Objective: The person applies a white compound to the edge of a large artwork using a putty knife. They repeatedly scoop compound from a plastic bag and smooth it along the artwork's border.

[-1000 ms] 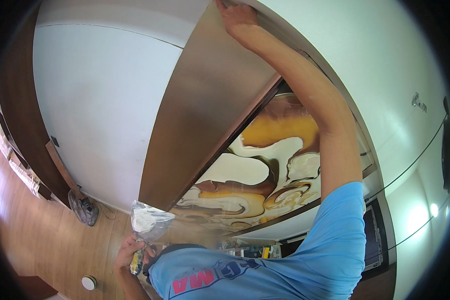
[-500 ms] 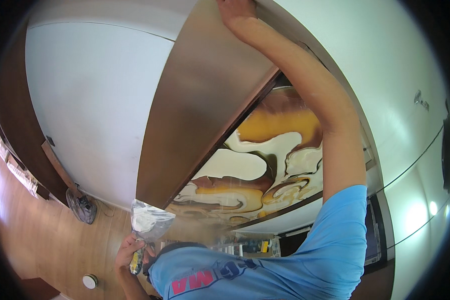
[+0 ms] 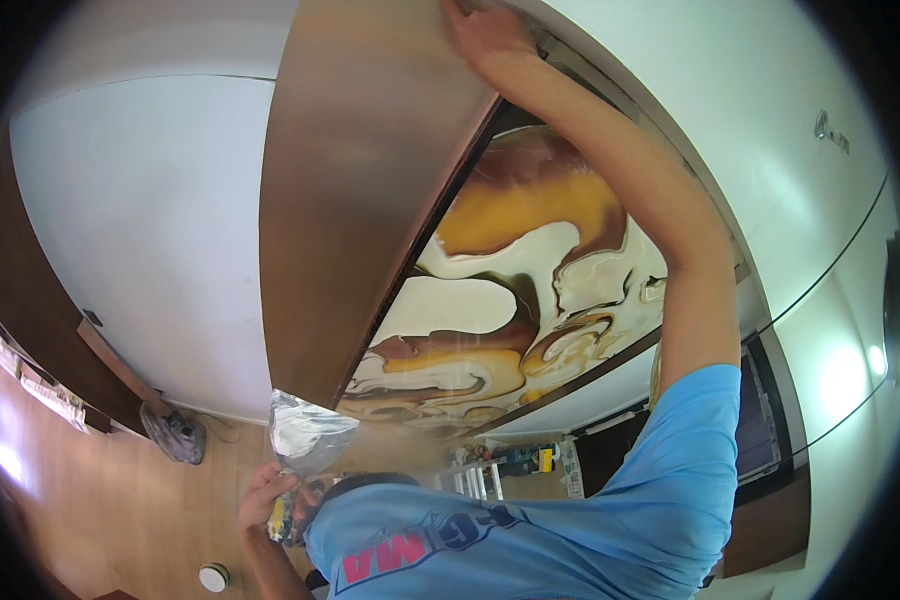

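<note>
Reaching far out: right hand [image 3: 494, 42]

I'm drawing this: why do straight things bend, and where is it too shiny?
In the head view, the fisheye lens bows the brown panel; glare in the head view whitens parts of the pale surface at right and the wooden floor at left.

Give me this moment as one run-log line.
left grip: holds putty knife bearing white paste | right grip: raised by brown panel, contact unclear
</note>
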The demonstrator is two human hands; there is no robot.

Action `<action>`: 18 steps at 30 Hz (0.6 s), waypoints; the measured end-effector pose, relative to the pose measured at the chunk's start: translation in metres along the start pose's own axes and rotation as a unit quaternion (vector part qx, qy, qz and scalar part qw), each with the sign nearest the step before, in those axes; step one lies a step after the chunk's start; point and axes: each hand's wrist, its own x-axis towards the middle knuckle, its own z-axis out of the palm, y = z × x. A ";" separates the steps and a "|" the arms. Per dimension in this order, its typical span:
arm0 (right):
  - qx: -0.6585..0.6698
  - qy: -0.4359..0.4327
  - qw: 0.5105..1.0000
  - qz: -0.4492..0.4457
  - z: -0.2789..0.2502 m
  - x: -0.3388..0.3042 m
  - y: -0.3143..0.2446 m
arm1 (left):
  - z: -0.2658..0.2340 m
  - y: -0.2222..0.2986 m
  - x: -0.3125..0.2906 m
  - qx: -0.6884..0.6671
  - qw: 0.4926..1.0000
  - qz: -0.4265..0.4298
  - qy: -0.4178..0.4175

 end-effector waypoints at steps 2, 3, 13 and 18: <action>-0.008 -0.010 1.000 0.019 -0.002 -0.013 0.004 | 0.002 -0.001 0.002 0.002 1.000 -0.009 -0.004; -0.022 -0.026 0.999 0.020 -0.004 -0.018 0.004 | 0.002 -0.002 0.003 0.004 1.000 -0.012 -0.010; -0.013 0.046 0.996 -0.072 -0.054 0.037 -0.062 | -0.006 -0.008 -0.001 0.007 0.998 -0.007 -0.058; 0.003 0.075 0.994 -0.073 -0.056 0.079 -0.097 | -0.014 -0.016 -0.010 -0.016 0.999 0.019 -0.032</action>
